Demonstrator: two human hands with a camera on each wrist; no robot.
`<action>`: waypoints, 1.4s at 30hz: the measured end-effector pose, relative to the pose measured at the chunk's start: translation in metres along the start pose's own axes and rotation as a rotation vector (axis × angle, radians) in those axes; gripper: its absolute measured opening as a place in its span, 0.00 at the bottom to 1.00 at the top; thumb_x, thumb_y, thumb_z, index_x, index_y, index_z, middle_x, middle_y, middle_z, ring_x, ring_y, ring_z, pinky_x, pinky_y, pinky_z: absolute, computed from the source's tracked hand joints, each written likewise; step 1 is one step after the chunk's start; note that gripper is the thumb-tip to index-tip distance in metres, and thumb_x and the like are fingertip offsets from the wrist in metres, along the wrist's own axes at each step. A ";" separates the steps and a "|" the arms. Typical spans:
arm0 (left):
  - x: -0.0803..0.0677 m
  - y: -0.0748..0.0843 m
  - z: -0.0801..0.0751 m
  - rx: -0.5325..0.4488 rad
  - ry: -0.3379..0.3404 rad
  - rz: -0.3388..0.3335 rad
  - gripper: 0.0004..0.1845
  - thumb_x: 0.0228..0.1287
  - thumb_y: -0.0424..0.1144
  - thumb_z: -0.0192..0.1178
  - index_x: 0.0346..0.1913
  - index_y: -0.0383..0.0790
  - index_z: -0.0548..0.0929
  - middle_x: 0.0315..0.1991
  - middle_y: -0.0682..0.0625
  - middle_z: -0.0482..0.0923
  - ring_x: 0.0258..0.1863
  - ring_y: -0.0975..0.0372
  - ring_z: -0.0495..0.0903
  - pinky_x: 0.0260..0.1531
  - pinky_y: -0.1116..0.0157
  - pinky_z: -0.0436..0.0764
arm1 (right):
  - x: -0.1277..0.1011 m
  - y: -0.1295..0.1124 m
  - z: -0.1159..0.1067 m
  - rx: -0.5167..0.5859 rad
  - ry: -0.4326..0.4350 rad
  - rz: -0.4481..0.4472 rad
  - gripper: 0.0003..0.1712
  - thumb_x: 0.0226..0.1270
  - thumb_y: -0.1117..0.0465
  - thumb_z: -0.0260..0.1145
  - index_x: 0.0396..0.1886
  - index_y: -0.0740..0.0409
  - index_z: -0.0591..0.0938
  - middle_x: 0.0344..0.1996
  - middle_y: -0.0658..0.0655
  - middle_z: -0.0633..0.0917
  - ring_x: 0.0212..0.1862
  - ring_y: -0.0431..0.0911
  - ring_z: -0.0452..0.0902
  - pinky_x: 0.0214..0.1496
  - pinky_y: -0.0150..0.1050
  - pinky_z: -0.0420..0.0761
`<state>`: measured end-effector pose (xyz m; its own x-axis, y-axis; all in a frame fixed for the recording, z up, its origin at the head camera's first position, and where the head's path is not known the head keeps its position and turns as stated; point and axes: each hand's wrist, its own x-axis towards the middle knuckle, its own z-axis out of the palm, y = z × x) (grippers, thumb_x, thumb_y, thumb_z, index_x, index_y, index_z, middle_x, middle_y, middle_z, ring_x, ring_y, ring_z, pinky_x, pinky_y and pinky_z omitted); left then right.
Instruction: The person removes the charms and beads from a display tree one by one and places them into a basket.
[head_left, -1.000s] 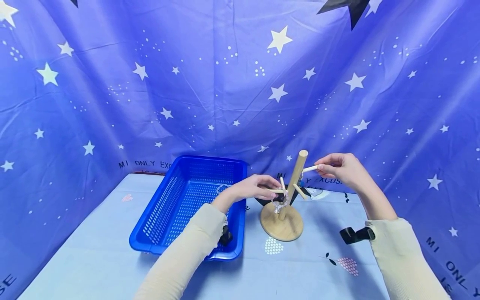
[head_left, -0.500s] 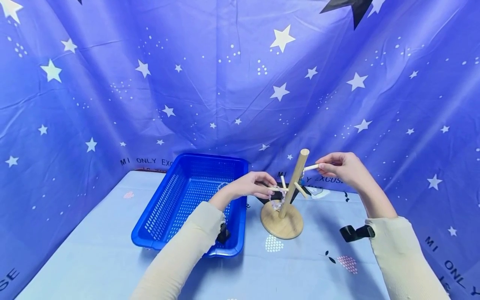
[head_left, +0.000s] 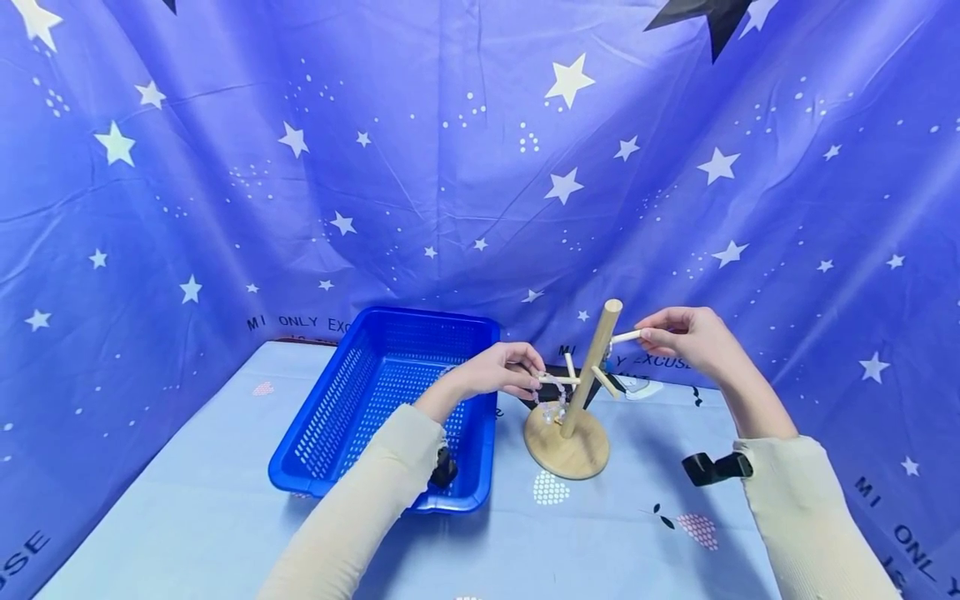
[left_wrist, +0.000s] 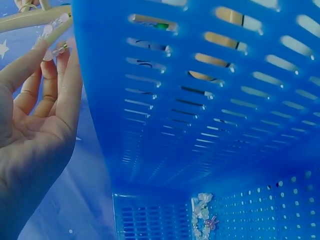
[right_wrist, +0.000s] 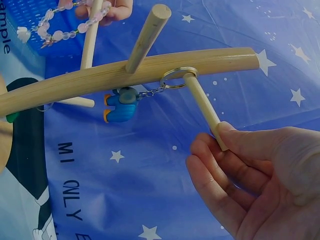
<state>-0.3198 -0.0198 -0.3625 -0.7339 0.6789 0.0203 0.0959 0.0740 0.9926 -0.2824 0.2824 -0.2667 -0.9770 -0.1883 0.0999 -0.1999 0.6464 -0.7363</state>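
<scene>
A wooden peg stand (head_left: 596,358) on a round base stands right of the blue basket. My left hand (head_left: 495,371) pinches a pink and clear beaded bracelet (right_wrist: 50,31) at the outer end of a left-hand peg (head_left: 561,380); the bracelet's loop hangs below the fingers. On the stand's other side, my right hand (right_wrist: 265,175) grips the tip of an upper peg (right_wrist: 206,107) between thumb and fingers. That peg carries the metal ring of a keychain (right_wrist: 122,106) with a blue figure, close against the post.
The blue perforated basket (head_left: 281,475) sits left of the stand, under my left forearm. Inside it lies another beaded bracelet (left_wrist: 202,217) with a pale bow. A starry blue curtain (head_left: 420,167) rises behind the table. Other bare pegs (right_wrist: 150,35) stick out from the post.
My left hand has drawn the bracelet left along its peg, away from the post toward the tip. The right hand keeps its hold on the upper peg. The head view has shifted slightly.
</scene>
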 end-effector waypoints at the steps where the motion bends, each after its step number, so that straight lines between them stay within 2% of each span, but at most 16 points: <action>1: 0.000 0.000 0.000 -0.001 0.001 0.003 0.12 0.67 0.22 0.56 0.52 0.25 0.74 0.37 0.51 0.76 0.36 0.63 0.82 0.48 0.58 0.88 | 0.000 0.000 0.000 0.002 0.000 -0.001 0.21 0.74 0.61 0.62 0.56 0.75 0.78 0.35 0.52 0.87 0.34 0.29 0.81 0.40 0.25 0.86; 10: -0.004 0.003 -0.001 0.001 -0.009 0.018 0.09 0.69 0.22 0.54 0.50 0.25 0.74 0.36 0.51 0.77 0.38 0.63 0.81 0.49 0.57 0.88 | -0.004 -0.001 -0.001 0.014 0.003 -0.005 0.20 0.74 0.62 0.62 0.55 0.76 0.78 0.34 0.52 0.87 0.34 0.31 0.82 0.40 0.25 0.86; 17: -0.007 0.002 -0.005 0.003 0.000 0.028 0.09 0.70 0.24 0.56 0.50 0.26 0.75 0.39 0.50 0.78 0.41 0.59 0.81 0.50 0.55 0.88 | -0.004 -0.002 -0.001 0.023 0.001 -0.003 0.21 0.74 0.62 0.62 0.55 0.77 0.78 0.33 0.49 0.87 0.33 0.29 0.81 0.41 0.25 0.86; 28: -0.017 0.003 -0.019 -0.012 0.032 0.037 0.09 0.70 0.26 0.56 0.50 0.25 0.75 0.40 0.49 0.77 0.40 0.60 0.82 0.51 0.50 0.86 | -0.001 0.001 0.000 0.022 -0.004 0.007 0.20 0.74 0.62 0.62 0.56 0.76 0.78 0.35 0.53 0.87 0.33 0.29 0.82 0.41 0.26 0.86; 35: -0.022 0.007 -0.028 -0.008 0.056 0.057 0.10 0.71 0.25 0.55 0.51 0.22 0.74 0.42 0.48 0.77 0.41 0.61 0.82 0.51 0.53 0.87 | -0.001 0.001 -0.001 0.022 -0.004 0.002 0.20 0.74 0.62 0.61 0.56 0.76 0.78 0.35 0.53 0.87 0.34 0.29 0.82 0.41 0.26 0.86; 42: -0.029 0.008 -0.038 -0.011 0.072 0.057 0.08 0.72 0.26 0.54 0.49 0.26 0.76 0.42 0.47 0.78 0.42 0.61 0.82 0.51 0.54 0.87 | -0.001 0.001 -0.001 0.015 -0.003 -0.002 0.20 0.74 0.62 0.61 0.56 0.76 0.78 0.36 0.54 0.87 0.34 0.29 0.82 0.41 0.26 0.86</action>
<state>-0.3233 -0.0668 -0.3505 -0.7739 0.6276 0.0849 0.1315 0.0281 0.9909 -0.2815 0.2841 -0.2674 -0.9764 -0.1919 0.0991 -0.2005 0.6346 -0.7464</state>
